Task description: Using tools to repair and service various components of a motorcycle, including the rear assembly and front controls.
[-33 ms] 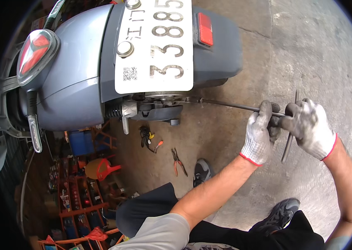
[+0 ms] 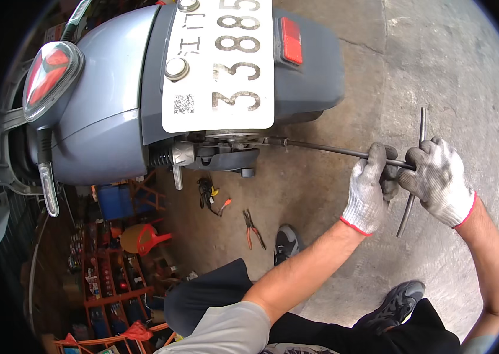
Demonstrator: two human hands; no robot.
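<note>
A long T-handle wrench [image 2: 326,150] reaches from under the rear of a grey scooter [image 2: 108,59] out to the right, and its far end meets the parts beside the rear wheel. My left hand [image 2: 370,183], in a white glove with grey fingers, is closed round the shaft near its handle end. My right hand [image 2: 438,171], gloved the same way, grips the middle where the shaft meets the crossbar [image 2: 406,217]. The crossbar sticks out above and below that hand. The wrench's tip on the fastener is too small to make out.
Pliers with orange handles [image 2: 249,229] lie on the concrete floor, next to a black cable [image 2: 205,192] with yellow and orange ends. Orange shelving [image 2: 116,301] with small parts stands at the lower left, by a red and tan round stool-like thing [image 2: 143,239]. My shoes [image 2: 288,242] are below.
The crossbar has turned slightly, and more of it shows above and below my right hand. That hand, blurred before, is now sharp; my left hand stays in place.
</note>
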